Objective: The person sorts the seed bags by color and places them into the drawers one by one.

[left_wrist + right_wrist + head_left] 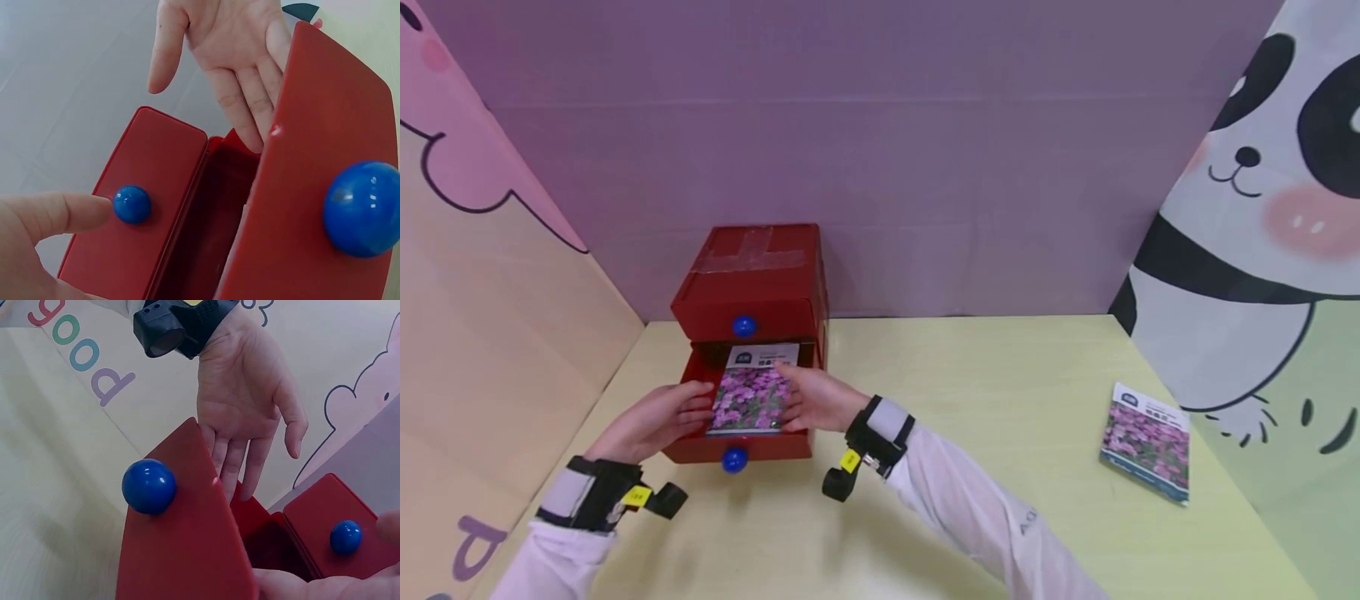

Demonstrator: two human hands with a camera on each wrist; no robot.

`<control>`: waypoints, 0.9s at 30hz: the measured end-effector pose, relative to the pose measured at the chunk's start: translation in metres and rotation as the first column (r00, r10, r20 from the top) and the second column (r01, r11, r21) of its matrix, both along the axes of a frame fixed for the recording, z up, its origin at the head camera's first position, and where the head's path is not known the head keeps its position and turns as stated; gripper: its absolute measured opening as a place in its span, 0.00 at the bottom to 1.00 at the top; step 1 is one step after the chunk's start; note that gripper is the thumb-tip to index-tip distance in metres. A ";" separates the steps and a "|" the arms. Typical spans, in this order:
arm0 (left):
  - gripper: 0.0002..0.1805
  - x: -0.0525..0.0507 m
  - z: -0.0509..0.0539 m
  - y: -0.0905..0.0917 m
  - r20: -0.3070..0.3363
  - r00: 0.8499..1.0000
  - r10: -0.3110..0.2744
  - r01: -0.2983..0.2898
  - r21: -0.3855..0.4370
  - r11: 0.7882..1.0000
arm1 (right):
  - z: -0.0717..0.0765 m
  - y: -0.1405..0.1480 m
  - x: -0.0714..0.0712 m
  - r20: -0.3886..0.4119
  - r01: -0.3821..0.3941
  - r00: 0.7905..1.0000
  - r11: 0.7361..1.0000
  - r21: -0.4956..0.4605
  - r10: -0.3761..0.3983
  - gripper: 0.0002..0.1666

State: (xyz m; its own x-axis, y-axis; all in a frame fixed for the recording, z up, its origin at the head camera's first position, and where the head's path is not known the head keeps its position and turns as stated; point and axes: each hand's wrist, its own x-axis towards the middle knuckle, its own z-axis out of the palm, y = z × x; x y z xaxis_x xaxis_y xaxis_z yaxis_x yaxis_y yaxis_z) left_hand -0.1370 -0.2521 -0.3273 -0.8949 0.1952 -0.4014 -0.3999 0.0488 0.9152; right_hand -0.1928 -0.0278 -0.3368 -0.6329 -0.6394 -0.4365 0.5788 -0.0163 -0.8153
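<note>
A flowered booklet [748,400] is seated face up in the extended lower drawer [775,448] of a red cabinet [722,287]. Its long axis is directed front to back, with the white title band at the far end and the near edge lying just behind the drawer front. The booklet is positioned between the two hands: to the left of the right hand [820,396] and to the right of the left hand [651,417]. The right hand is the nearer; its thumb is placed over the booklet's right edge, though whether firm contact is made cannot be told. Its fingers are extended and no grip is formed. The left hand is likewise relaxed, its fingers reaching over the drawer's left wall, just beside the booklet, with nothing grasped. A blue knob [734,459] is fitted to the lower drawer front. The upper drawer [707,321] is closed and carries a matching knob. The cabinet is supported on the tabletop [962,400], where a second booklet [1146,446] of similar cover is laid well apart, toward the right edge.
</note>
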 end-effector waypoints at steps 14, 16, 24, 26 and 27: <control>0.37 0.002 0.020 0.002 -0.163 0.984 -0.076 0.045 -0.187 0.981 | 0.022 0.016 -0.007 -0.162 -0.004 0.987 1.000 0.015 0.007 0.34; 0.37 0.003 0.025 0.005 -0.177 0.981 -0.085 0.049 -0.195 0.980 | 0.025 0.020 -0.009 -0.198 0.008 0.980 0.999 0.032 -0.001 0.32; 0.38 0.012 0.037 0.025 -0.277 0.954 -0.114 0.029 -0.291 0.956 | 0.029 0.030 -0.014 -0.353 0.059 0.935 0.980 0.191 0.013 0.31; 0.39 0.012 0.041 0.031 -0.296 0.948 -0.120 0.019 -0.325 0.946 | 0.030 0.032 -0.014 -0.382 0.082 0.924 0.974 0.209 0.004 0.34; 0.38 0.012 0.042 0.034 -0.305 0.944 -0.124 0.014 -0.339 0.941 | 0.030 0.033 -0.014 -0.397 0.093 0.918 0.972 0.217 0.001 0.35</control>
State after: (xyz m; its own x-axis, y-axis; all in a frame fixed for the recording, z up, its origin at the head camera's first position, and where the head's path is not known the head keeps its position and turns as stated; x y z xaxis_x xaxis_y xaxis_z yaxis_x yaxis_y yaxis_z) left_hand -0.1248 -0.2180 -0.2848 -0.9742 0.1681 -0.1504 -0.0757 0.3843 0.9201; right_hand -0.2069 0.0054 -0.3066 -0.8090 -0.5186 -0.2768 0.2148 0.1775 -0.9604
